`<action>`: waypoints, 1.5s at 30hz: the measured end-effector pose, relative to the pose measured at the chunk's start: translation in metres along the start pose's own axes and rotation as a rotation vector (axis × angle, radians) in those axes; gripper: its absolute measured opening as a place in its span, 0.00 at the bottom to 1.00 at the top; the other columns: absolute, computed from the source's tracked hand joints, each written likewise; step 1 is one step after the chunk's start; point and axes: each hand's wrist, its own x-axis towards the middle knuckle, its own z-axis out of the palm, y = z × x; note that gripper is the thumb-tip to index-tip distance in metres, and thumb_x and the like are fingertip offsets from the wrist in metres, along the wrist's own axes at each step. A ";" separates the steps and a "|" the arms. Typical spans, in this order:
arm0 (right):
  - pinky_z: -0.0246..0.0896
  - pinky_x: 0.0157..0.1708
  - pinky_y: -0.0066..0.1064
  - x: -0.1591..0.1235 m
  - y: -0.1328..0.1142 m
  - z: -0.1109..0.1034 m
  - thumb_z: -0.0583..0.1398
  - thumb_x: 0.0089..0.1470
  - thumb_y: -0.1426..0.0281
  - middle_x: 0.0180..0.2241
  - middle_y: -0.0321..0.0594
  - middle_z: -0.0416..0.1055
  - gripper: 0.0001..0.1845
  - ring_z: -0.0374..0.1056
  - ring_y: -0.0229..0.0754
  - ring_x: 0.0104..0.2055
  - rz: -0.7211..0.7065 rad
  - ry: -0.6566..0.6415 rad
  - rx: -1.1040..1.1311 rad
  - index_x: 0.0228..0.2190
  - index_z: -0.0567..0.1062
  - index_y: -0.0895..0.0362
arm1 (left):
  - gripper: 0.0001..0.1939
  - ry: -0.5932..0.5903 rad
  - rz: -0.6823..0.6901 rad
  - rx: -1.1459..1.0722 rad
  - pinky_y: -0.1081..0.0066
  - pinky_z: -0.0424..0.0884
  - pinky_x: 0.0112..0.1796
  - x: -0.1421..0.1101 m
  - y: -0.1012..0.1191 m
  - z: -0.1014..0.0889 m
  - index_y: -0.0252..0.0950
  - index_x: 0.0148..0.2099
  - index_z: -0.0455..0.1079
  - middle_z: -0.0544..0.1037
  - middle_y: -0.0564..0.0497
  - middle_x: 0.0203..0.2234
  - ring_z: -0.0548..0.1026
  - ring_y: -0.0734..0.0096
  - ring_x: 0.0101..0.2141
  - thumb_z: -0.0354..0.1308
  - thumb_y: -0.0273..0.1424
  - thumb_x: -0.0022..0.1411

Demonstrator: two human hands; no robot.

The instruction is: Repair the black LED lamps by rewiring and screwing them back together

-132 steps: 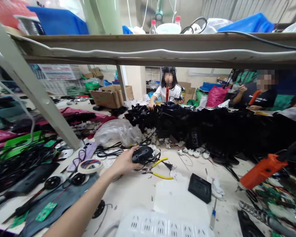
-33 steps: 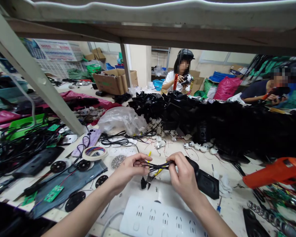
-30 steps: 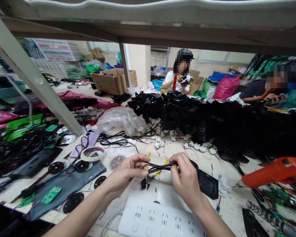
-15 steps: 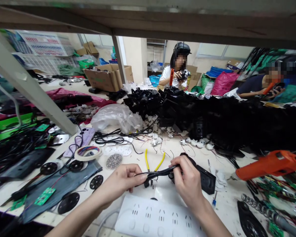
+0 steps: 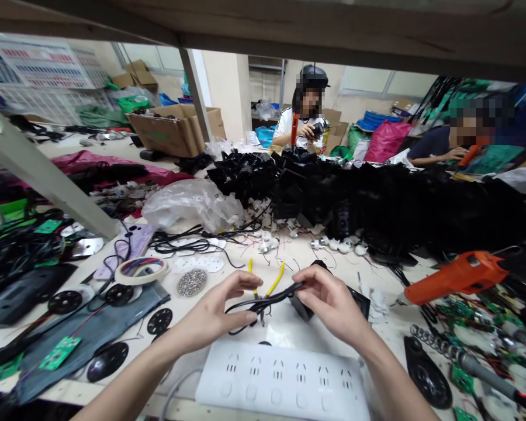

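A bundle of black cable (image 5: 272,299) is stretched between my two hands above the bench. My right hand (image 5: 326,298) pinches its right end between thumb and fingers. At the looped left end, my left hand (image 5: 221,304) has thumb and fingers apart, with the thumb beside the cable; whether it touches is hard to tell. Behind the cable lie yellow-handled pliers (image 5: 275,279), their jaws partly covered. A black plastic housing (image 5: 360,303) sits behind my right hand, which hides part of it. Below my hands lies a white power strip (image 5: 284,380).
An orange power screwdriver (image 5: 458,279) and a soldering iron in a coil holder (image 5: 447,351) lie right. Left are a tape roll (image 5: 141,271), a dish of screws (image 5: 191,283) and green circuit boards (image 5: 60,352). Black housings (image 5: 377,204) pile up behind; two people work beyond.
My left fingers have spread away from the cable they pinched. The cable's left end now shows as a loop. The view has shifted slightly to the right.
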 end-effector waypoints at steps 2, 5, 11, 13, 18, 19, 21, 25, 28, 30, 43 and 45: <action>0.69 0.45 0.36 0.003 -0.001 -0.017 0.58 0.51 0.73 0.43 0.39 0.73 0.15 0.72 0.43 0.44 -0.022 -0.006 -0.108 0.42 0.76 0.52 | 0.18 -0.061 -0.035 0.084 0.65 0.66 0.49 0.003 0.002 0.003 0.39 0.48 0.70 0.77 0.47 0.45 0.72 0.59 0.49 0.62 0.35 0.55; 0.67 0.46 0.39 0.013 0.010 -0.044 0.56 0.53 0.70 0.44 0.41 0.73 0.14 0.72 0.45 0.45 0.005 0.222 -0.378 0.41 0.76 0.53 | 0.14 -0.086 -0.048 0.147 0.68 0.68 0.42 0.006 0.006 0.006 0.38 0.44 0.72 0.78 0.49 0.38 0.74 0.61 0.41 0.58 0.39 0.58; 0.62 0.51 0.46 0.028 0.040 -0.062 0.57 0.54 0.63 0.45 0.48 0.75 0.18 0.71 0.52 0.48 0.159 0.171 -0.508 0.43 0.78 0.56 | 0.19 -0.062 -0.089 0.003 0.70 0.67 0.33 0.010 0.015 0.006 0.35 0.46 0.70 0.74 0.54 0.24 0.71 0.69 0.28 0.55 0.43 0.60; 0.60 0.54 0.43 0.032 0.042 -0.059 0.58 0.54 0.61 0.48 0.45 0.75 0.19 0.69 0.51 0.52 0.179 0.076 -0.508 0.46 0.77 0.54 | 0.20 -0.034 -0.084 0.025 0.71 0.67 0.31 0.011 0.019 0.005 0.35 0.46 0.71 0.73 0.54 0.24 0.70 0.70 0.26 0.55 0.44 0.59; 0.61 0.48 0.39 0.037 0.041 -0.058 0.58 0.54 0.60 0.44 0.42 0.76 0.16 0.70 0.49 0.47 0.176 -0.046 -0.508 0.41 0.77 0.54 | 0.19 0.034 -0.017 0.222 0.70 0.69 0.34 0.011 0.027 -0.011 0.37 0.45 0.74 0.78 0.51 0.31 0.73 0.66 0.32 0.55 0.44 0.60; 0.62 0.45 0.38 0.037 0.040 -0.059 0.57 0.54 0.60 0.40 0.42 0.76 0.14 0.71 0.48 0.44 0.170 -0.055 -0.508 0.37 0.77 0.54 | 0.18 0.044 0.010 0.251 0.69 0.70 0.36 0.010 0.029 -0.016 0.38 0.45 0.75 0.79 0.50 0.34 0.74 0.65 0.35 0.55 0.44 0.61; 0.62 0.41 0.36 0.033 0.034 -0.063 0.56 0.55 0.60 0.35 0.40 0.75 0.13 0.69 0.46 0.39 0.151 -0.056 -0.506 0.32 0.76 0.55 | 0.15 0.059 0.074 0.304 0.68 0.69 0.42 0.007 0.030 -0.026 0.39 0.44 0.75 0.79 0.50 0.39 0.75 0.63 0.41 0.55 0.41 0.62; 0.60 0.42 0.37 0.015 0.016 -0.064 0.55 0.57 0.60 0.37 0.41 0.71 0.14 0.67 0.46 0.41 0.097 -0.060 -0.548 0.35 0.77 0.54 | 0.12 -0.020 0.169 0.425 0.70 0.69 0.44 -0.002 0.026 -0.043 0.41 0.44 0.76 0.80 0.51 0.38 0.76 0.66 0.41 0.54 0.37 0.64; 0.58 0.51 0.39 0.001 0.005 -0.054 0.61 0.52 0.59 0.48 0.43 0.69 0.22 0.64 0.49 0.51 0.127 -0.189 -0.597 0.48 0.74 0.52 | 0.11 -0.155 0.197 0.552 0.72 0.70 0.43 -0.009 0.017 -0.052 0.41 0.43 0.77 0.80 0.51 0.37 0.76 0.67 0.40 0.52 0.33 0.65; 0.56 0.55 0.40 -0.006 0.003 -0.045 0.65 0.48 0.58 0.54 0.43 0.65 0.33 0.61 0.50 0.56 0.205 -0.287 -0.608 0.55 0.69 0.50 | 0.12 -0.184 0.184 0.663 0.72 0.70 0.43 -0.012 0.012 -0.057 0.41 0.41 0.77 0.79 0.50 0.37 0.77 0.67 0.40 0.52 0.28 0.63; 0.61 0.51 0.42 -0.028 -0.003 -0.011 0.69 0.39 0.62 0.48 0.46 0.70 0.47 0.66 0.54 0.51 0.292 -0.329 -0.701 0.60 0.62 0.54 | 0.38 -0.351 0.273 0.591 0.58 0.63 0.56 0.040 0.029 0.027 0.43 0.61 0.63 0.70 0.46 0.56 0.68 0.55 0.55 0.65 0.26 0.47; 0.62 0.50 0.41 -0.026 -0.002 -0.013 0.68 0.38 0.67 0.47 0.45 0.70 0.44 0.66 0.52 0.49 0.215 -0.293 -0.723 0.59 0.64 0.54 | 0.41 -0.365 0.248 0.575 0.57 0.65 0.54 0.046 0.021 0.042 0.44 0.62 0.61 0.71 0.46 0.55 0.69 0.53 0.54 0.66 0.26 0.44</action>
